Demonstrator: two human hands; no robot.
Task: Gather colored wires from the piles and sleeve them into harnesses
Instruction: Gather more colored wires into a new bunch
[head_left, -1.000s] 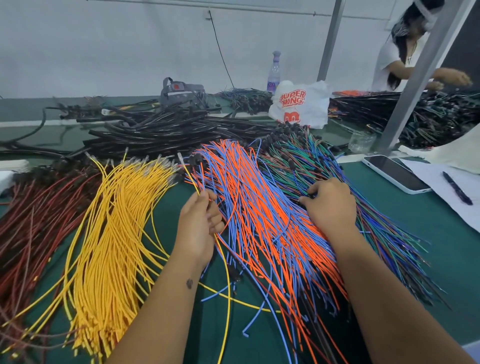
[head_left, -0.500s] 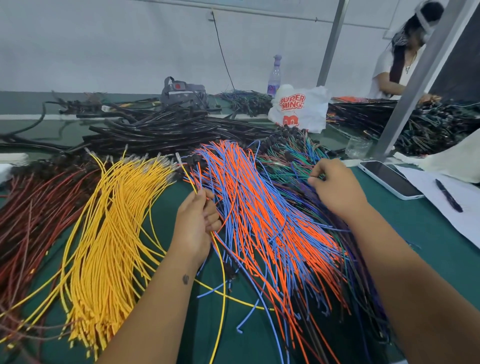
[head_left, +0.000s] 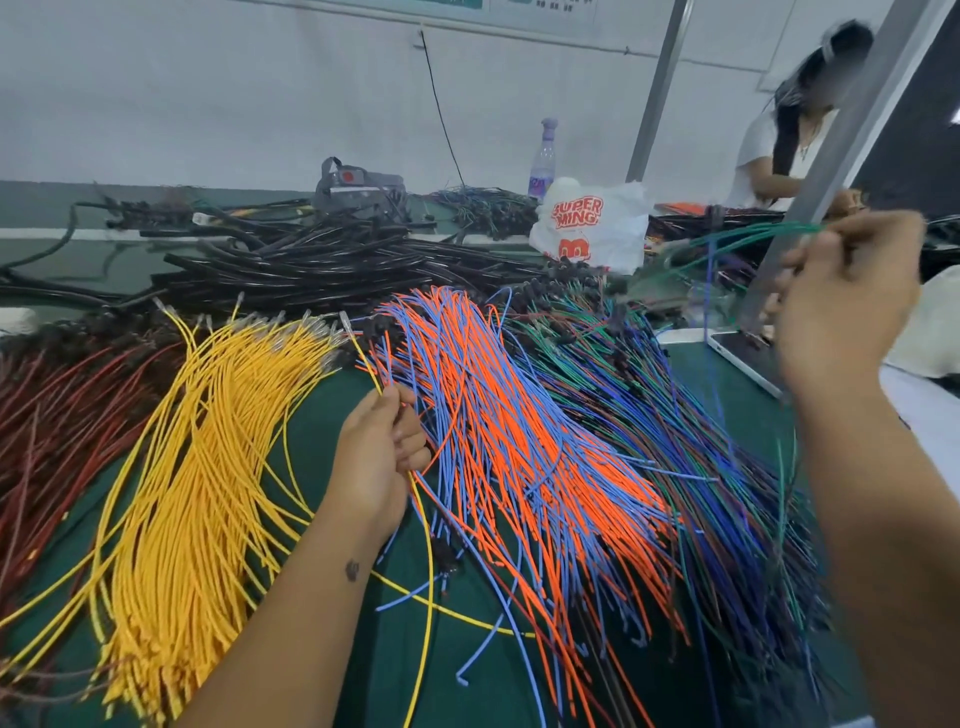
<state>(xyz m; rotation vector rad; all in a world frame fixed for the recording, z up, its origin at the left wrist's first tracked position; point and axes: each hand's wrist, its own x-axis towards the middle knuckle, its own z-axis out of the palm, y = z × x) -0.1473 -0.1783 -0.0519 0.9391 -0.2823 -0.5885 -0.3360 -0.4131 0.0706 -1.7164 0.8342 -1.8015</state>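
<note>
Piles of wires fan across the green table (head_left: 322, 415): dark red wires (head_left: 57, 415) at the far left, yellow wires (head_left: 197, 467), orange and blue wires (head_left: 498, 431), and a green, blue and dark mix (head_left: 675, 415) at the right. My left hand (head_left: 376, 457) sits between the yellow and orange piles and grips a small bunch with a yellow wire (head_left: 423, 597) hanging from it. My right hand (head_left: 841, 306) is raised at the right and pinches a green wire (head_left: 748, 239) and a blue wire (head_left: 710, 291), lifted above the mixed pile.
Black sleeving tubes (head_left: 322, 265) lie heaped behind the piles. Farther back are a white plastic bag (head_left: 592, 223), a bottle (head_left: 543, 161) and a grey tool (head_left: 358, 182). A phone (head_left: 737, 353) lies right, beside a metal post (head_left: 841, 145). Another person (head_left: 779, 150) works at the far right.
My right hand has risen from the mixed pile and moved right, drawing green and blue wires up with it. My left hand has stayed put with its bunch.
</note>
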